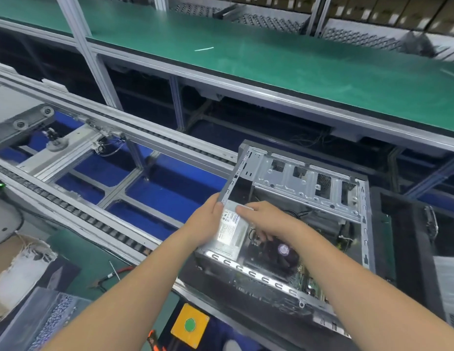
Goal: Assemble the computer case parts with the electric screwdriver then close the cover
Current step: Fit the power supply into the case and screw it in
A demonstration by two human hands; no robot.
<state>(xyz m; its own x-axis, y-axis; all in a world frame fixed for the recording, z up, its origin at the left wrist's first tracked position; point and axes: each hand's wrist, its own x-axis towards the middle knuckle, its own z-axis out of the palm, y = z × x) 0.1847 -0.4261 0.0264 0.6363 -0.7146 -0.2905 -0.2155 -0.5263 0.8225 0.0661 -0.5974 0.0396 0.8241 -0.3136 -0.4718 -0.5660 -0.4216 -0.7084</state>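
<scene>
— What is seen left of the case?
— Pliers (111, 274) on the green bench (76, 247), then the roller conveyor (94, 219).
— And the hands?
— The open computer case (296, 224) is gripped at its edge by the left hand (208, 219); the power supply (231, 229) is pressed under the right hand (266, 219), fingers extended.

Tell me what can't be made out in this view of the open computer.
- Right hand: fingertips hidden inside the computer case; its grasp cannot be told.
- Power supply: label print too small to read, partly covered by the left hand.
- Motherboard: mostly hidden under the right forearm.
- Electric screwdriver: not in view.
- Dark object on the far shelf: blurred.
</scene>
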